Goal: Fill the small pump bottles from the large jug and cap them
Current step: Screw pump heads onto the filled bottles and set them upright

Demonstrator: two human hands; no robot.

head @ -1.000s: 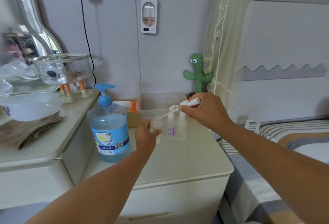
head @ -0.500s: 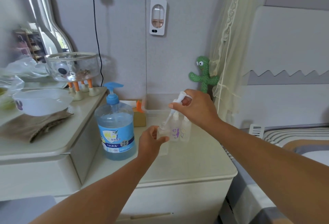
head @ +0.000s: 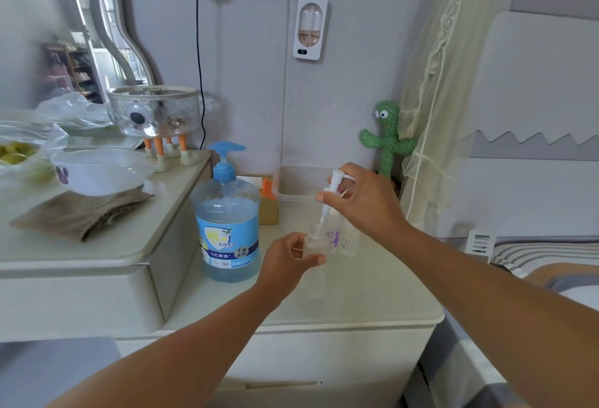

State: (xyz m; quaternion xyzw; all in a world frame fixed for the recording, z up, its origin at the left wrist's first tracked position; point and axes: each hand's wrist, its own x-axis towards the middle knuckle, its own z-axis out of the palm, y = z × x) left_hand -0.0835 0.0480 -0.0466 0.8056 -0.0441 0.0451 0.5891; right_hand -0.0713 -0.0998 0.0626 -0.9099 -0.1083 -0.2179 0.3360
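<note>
1. Head view: the cabinet top (head: 363, 297) carries every task item.
2. The large jug (head: 227, 229) stands upright on it with its blue pump fitted. It is left of both hands, and neither hand touches it.
3. The left hand (head: 285, 261), the one nearer the jug, grasps the small bottle (head: 316, 244) with fingers and thumb curled round its body.
4. The right hand (head: 363, 203) sits above and slightly behind the left and pinches the pump cap (head: 333, 185) between its fingertips.
5. The small bottle is upright, just in front of two other small bottles (head: 343, 239). I cannot tell whether its base rests on the cabinet top.
6. The pump cap's long axis is near vertical, with the head tilted slightly right.
7. The dip tube (head: 322, 218) points down, its lower end at the bottle's mouth.
8. I judge the cap lies directly above the neck. The coming move is therefore a straight descent along that axis, then a twist to seat it.
</note>
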